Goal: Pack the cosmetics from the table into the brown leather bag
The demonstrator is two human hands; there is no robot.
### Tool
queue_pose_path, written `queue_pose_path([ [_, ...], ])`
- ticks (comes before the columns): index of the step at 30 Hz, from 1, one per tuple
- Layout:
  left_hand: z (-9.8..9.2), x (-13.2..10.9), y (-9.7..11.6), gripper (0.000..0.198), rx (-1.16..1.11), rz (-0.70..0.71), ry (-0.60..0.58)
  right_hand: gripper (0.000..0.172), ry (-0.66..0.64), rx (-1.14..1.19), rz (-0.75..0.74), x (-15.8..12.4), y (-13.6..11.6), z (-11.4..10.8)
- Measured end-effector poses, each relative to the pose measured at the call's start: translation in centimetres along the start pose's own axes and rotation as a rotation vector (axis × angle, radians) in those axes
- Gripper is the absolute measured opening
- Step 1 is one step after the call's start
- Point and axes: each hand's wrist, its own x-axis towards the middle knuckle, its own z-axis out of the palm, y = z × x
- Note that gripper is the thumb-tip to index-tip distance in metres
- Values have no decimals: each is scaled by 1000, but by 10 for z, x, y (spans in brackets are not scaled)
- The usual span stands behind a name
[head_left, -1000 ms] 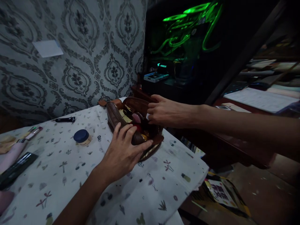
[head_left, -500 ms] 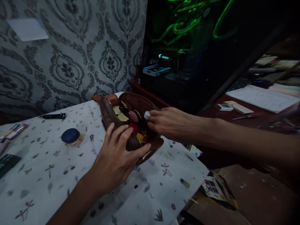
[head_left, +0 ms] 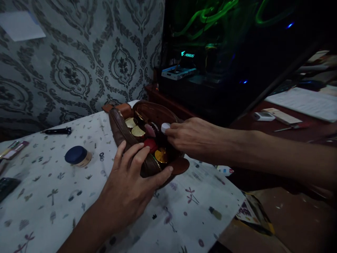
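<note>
A brown zippered pouch [head_left: 119, 130] lies unzipped and open on the patterned cloth. Inside are gold round lids [head_left: 138, 131], a red round item [head_left: 150, 144], a pink item [head_left: 150, 130] and a shiny orange-gold lid [head_left: 161, 155]. My left hand [head_left: 131, 182] grips the pouch's near side, fingertips over its edge and thumb at the right end. At the far right rim, my right hand [head_left: 186, 135] pinches a small white round-capped item [head_left: 165, 127]; its lower part is hidden in the pouch.
A blue-lidded jar [head_left: 77, 155] and a black tube [head_left: 58, 131] stand and lie to the left on the white patterned tablecloth [head_left: 92, 196]. Behind is a dark computer case [head_left: 197, 91] with green lights. A paper sheet [head_left: 305, 102] and small boxes lie on the desk at right.
The view has shifted slightly. The pouch is tilted a little more toward me, showing more of the orange-gold lid. Both hands keep their places, the right still on the white-capped item.
</note>
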Motion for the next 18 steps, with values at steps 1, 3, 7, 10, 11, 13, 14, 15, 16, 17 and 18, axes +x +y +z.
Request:
queue_pose_path([
  [1,0,0,0,51,1,1,1,11,2,-3,2,0,0,0],
  [3,-1,0,0,51,2,4,-3,12,15,-10,4,-2,-1,1],
  [7,-2,1,0,51,9,6,-17,10,23,-9,4,-4,-1,2],
  [10,-2,1,0,50,15,11,-12,8,27,3,-12,-7,0,2],
  [11,-2,1,0,50,14,13,-10,8,40,10,-28,-8,0,2],
  [13,-2,1,0,50,10,10,-14,10,85,29,-67,-13,1,3],
  [14,-2,1,0,50,6,7,-17,11,113,38,-88,-16,2,3],
  [15,-1,1,0,51,2,2,-18,13,142,44,-108,-19,2,4],
  [16,-1,1,0,51,-3,-5,-19,15,171,48,-123,-23,2,6],
  [17,0,1,0,50,-7,-12,-15,16,199,48,-125,-27,2,8],
  [18,0,0,1,50,-11,-18,-12,16,226,48,-116,-30,2,10],
])
